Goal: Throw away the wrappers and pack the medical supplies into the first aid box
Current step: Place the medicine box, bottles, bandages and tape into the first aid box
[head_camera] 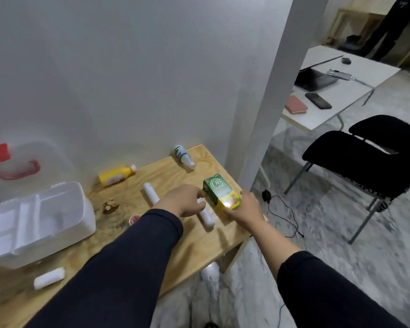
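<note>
Right now both hands sit close together at the centre of the frame, over the far right corner of the desk (199, 245). The right hand (246, 208) is closed around the near, yellow end of a green carton (220, 194), whose long axis runs from that hand up and away toward the upper left; whether it is lifted or still resting on the wood I cannot tell. The left hand (187, 200) hovers just beside the carton with its fingers curled loosely down over a white tube (206, 215); whether it actually has the tube pinched is hidden by the fingers.

What matters for the next move is the first aid box (33, 223), which stands open at the left edge of the frame, well apart from both hands and past the left sleeve. So the carton must travel leftward across the desk, and I judge the left hand the nearer one to the box.

Other supplies lie scattered: a yellow bottle (115, 176), a white bottle (184, 156) by the wall, and another white tube (150, 192).
</note>
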`<act>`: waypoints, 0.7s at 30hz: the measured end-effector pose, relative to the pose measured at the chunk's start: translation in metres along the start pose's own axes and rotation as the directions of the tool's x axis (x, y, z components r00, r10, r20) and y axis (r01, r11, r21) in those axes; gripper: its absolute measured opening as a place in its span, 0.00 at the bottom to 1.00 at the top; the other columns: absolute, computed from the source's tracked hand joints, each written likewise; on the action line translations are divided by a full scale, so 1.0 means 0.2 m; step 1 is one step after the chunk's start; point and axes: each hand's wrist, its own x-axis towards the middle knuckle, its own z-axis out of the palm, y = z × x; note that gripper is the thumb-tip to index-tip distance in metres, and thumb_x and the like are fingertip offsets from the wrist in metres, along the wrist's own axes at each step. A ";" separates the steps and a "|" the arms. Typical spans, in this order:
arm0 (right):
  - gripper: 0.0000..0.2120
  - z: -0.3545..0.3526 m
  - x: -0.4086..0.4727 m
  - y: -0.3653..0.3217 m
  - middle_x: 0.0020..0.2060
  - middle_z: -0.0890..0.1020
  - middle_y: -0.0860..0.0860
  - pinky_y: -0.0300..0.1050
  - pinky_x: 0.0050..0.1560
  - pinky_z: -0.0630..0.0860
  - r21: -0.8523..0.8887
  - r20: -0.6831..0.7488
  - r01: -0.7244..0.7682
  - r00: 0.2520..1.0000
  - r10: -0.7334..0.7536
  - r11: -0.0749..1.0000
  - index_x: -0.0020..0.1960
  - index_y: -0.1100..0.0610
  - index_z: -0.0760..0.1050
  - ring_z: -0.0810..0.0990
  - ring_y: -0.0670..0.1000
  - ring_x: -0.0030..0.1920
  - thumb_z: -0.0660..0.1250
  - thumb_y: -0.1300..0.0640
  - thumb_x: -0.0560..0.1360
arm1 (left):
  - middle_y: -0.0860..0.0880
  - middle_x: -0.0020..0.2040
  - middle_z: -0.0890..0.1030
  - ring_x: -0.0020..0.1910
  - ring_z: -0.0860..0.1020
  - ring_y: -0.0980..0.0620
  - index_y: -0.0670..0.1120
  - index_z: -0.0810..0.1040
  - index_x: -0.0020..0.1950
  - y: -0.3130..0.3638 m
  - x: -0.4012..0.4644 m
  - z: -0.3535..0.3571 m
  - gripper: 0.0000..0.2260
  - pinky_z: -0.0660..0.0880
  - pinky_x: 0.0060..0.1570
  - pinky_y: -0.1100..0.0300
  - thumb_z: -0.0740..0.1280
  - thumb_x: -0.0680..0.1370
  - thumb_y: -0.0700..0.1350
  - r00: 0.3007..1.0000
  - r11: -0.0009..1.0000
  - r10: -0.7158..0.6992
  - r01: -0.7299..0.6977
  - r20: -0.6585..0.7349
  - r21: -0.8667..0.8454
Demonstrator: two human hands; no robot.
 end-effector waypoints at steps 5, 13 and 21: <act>0.31 0.07 0.07 0.05 0.61 0.72 0.55 0.50 0.60 0.73 0.171 -0.044 -0.029 0.998 0.037 0.985 0.66 0.57 0.68 0.73 0.56 0.62 0.73 0.50 0.66 | 0.49 0.65 0.78 0.61 0.77 0.47 0.49 0.74 0.69 0.00 0.08 0.05 0.20 0.75 0.58 0.51 0.61 0.78 0.52 0.998 0.998 -0.054 0.054 0.028 -0.011; 0.28 -0.14 0.19 -0.04 0.58 0.74 0.57 0.49 0.59 0.75 0.175 -0.083 0.221 0.974 -0.210 0.959 0.65 0.60 0.69 0.75 0.56 0.58 0.73 0.60 0.67 | 0.49 0.66 0.78 0.63 0.76 0.47 0.49 0.76 0.67 -0.02 0.09 -0.05 0.18 0.74 0.61 0.50 0.62 0.78 0.52 0.993 0.993 -0.111 0.110 -0.032 -0.035; 0.32 -0.12 0.11 -0.55 0.60 0.74 0.59 0.53 0.63 0.75 0.208 -0.024 0.491 0.867 -0.497 0.846 0.68 0.62 0.67 0.75 0.56 0.59 0.73 0.63 0.66 | 0.48 0.67 0.77 0.63 0.76 0.46 0.51 0.75 0.68 -0.33 -0.25 -0.22 0.18 0.73 0.57 0.56 0.62 0.78 0.49 0.934 0.951 -0.306 0.293 -0.186 -0.096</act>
